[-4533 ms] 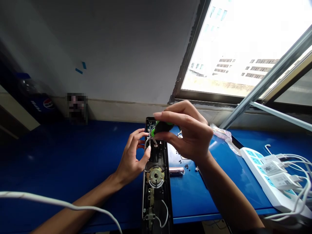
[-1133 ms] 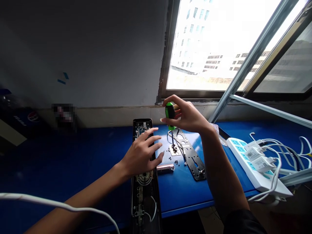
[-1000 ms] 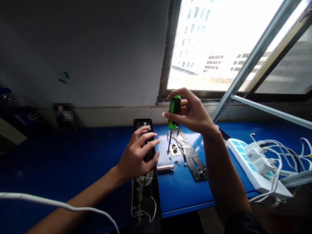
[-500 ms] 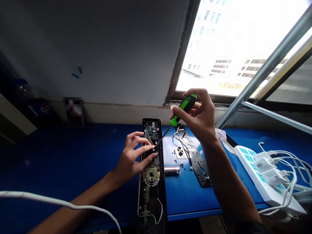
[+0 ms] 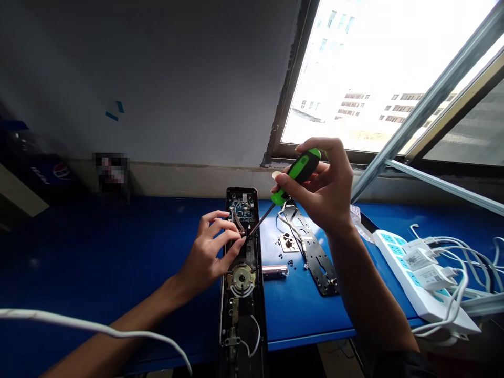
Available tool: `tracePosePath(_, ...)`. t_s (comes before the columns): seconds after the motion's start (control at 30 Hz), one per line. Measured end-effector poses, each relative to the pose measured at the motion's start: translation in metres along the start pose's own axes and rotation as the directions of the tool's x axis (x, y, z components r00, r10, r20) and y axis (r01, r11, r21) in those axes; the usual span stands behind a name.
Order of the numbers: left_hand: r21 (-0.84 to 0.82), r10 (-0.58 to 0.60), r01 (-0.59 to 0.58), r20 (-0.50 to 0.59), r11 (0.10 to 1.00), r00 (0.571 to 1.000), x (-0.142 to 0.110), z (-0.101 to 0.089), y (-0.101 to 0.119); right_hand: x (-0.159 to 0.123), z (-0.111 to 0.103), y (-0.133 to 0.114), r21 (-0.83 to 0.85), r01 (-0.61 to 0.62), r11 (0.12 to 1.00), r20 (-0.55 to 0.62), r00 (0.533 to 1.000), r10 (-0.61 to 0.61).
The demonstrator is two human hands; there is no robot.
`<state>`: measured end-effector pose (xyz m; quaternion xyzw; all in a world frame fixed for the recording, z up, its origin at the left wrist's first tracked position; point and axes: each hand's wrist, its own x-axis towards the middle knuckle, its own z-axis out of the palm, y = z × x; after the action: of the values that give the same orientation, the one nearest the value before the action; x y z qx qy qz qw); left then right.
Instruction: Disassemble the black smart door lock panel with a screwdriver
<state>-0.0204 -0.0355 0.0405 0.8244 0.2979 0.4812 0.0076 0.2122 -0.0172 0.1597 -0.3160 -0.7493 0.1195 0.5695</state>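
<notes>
My right hand (image 5: 328, 189) is wrapped round the green and black handle of a screwdriver (image 5: 297, 176). The shaft slants down to the left, its tip inside a long black electronic device housing (image 5: 258, 294). Close to that tip, my left hand (image 5: 216, 244) has its thumb and fingers drawn together over the housing; whatever is between them is too small to make out. A circuit board (image 5: 241, 207) with wires lies in the far end of the housing. Nearer to me are a round metal part (image 5: 242, 278) and a thin white wire (image 5: 259, 336).
Right of the housing lie a perforated black plate (image 5: 315, 257) with a cable, a small square part (image 5: 289, 241), loose screws (image 5: 291, 263) and a shiny wrapped cylinder (image 5: 275, 271). A white power strip (image 5: 409, 283) holds several plugs. A white cable (image 5: 98, 328) crosses the front left.
My left thumb and fingers have closed closer together near the screwdriver tip. The screwdriver remains in my right hand, its tip still in the housing. The whole view has shifted slightly.
</notes>
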Motion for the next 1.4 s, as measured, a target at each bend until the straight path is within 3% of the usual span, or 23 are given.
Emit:
tracePosePath(0.17,-0.004,0.074,-0.074,0.0,0.997,0.997,0.002,0.0,-0.002,-0.001,-0.003,-0.006,0.014,0.015,1.0,-0.013,1.0,-0.015)
tracePosePath(0.47,-0.022,0.086,-0.085,0.041,0.996,0.995,0.001,-0.001,-0.004,-0.003,0.004,-0.006,0.002,0.069,0.998,0.017,0.997,-0.069)
tracePosePath(0.7,-0.014,0.108,-0.108,0.013,0.994,0.994,0.0,0.0,-0.004,0.0,0.007,-0.002,0.078,0.207,0.975,-0.031,0.978,-0.205)
tracePosePath(1.4,0.053,0.139,-0.137,-0.045,0.989,0.989,-0.003,0.001,-0.002,-0.002,0.013,0.0,0.044,0.18,0.983,-0.138,0.975,-0.173)
